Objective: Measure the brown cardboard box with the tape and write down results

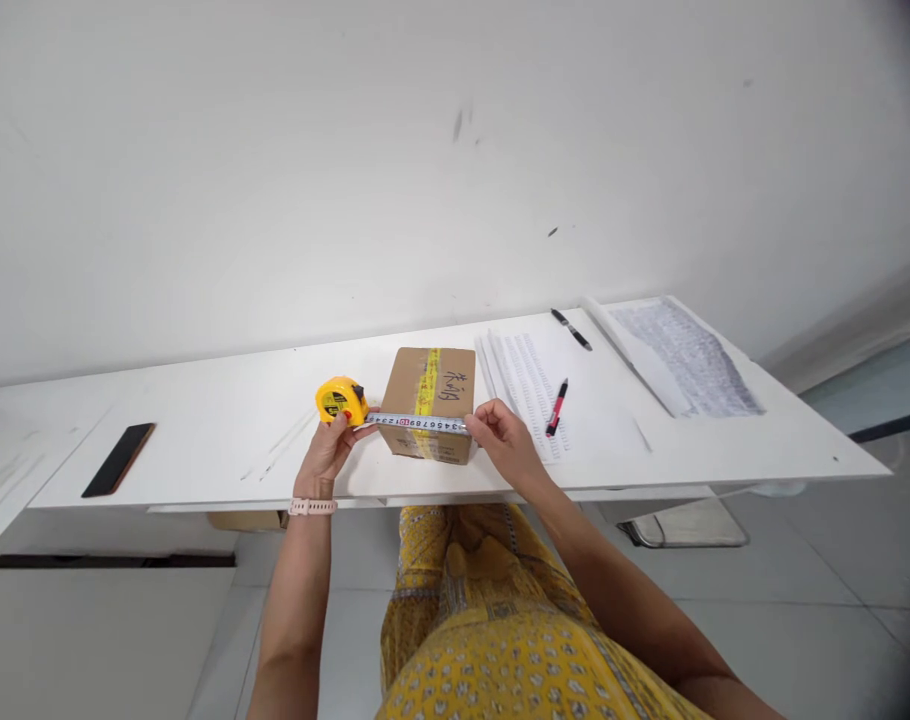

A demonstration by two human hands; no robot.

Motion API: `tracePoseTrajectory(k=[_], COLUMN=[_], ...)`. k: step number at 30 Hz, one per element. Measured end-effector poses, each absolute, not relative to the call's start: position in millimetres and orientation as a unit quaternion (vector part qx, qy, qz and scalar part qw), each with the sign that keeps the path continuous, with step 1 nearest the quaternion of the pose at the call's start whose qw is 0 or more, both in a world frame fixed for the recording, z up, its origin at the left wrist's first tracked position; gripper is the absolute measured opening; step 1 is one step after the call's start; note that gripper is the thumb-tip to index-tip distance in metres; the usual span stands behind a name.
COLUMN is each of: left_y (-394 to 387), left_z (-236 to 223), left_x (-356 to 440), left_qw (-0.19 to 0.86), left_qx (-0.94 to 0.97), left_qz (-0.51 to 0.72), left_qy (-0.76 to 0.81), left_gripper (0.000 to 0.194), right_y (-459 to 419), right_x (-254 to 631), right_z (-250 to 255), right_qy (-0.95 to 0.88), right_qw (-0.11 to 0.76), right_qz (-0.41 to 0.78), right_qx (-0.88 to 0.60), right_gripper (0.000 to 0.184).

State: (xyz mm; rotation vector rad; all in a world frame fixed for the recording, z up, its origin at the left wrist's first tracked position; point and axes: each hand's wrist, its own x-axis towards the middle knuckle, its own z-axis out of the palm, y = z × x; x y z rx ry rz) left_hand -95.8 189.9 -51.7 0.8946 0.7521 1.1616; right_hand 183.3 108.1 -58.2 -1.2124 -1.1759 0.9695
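A small brown cardboard box (406, 385) stands on the white desk, with yellow tape across it and dark handwriting on top. My left hand (332, 445) is closed around the yellow case of a tape measure (341, 400), just left of the box. Its printed blade stretches across the box's top along the near edge. At the box's right near corner, my right hand (501, 435) pinches the blade's free end between thumb and fingers.
Right of the box lie printed sheets (530, 365) with a red and black pen (557, 408) on them. Behind are a black pen (571, 329) and another covered sheet (680, 350). A dark phone-like slab (119, 460) rests at left. The wall borders the desk (222, 420).
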Motion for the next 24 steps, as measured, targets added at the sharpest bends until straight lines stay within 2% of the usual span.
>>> tracePoseTrajectory(k=[6,16,24], left_y=[182,197,193], left_z=[-58,-53,-60], left_x=[-94,-97,-98], left_qw=[0.677,0.693,0.691], left_qx=[0.391,0.436,0.418], left_qz=[0.526,0.472,0.483], left_qy=[0.334,0.326,0.339], left_gripper=[0.058,0.058,0.061], right_y=[110,103,104], right_x=[183,184,185], right_z=[-69,-69,-61], right_qy=[-0.480,-0.520,-0.550], right_qw=[0.565,0.533,0.515], right_qz=[0.433,0.391,0.366], right_qx=[-0.513,-0.540,-0.546], right_gripper=[0.039,0.044,0.048])
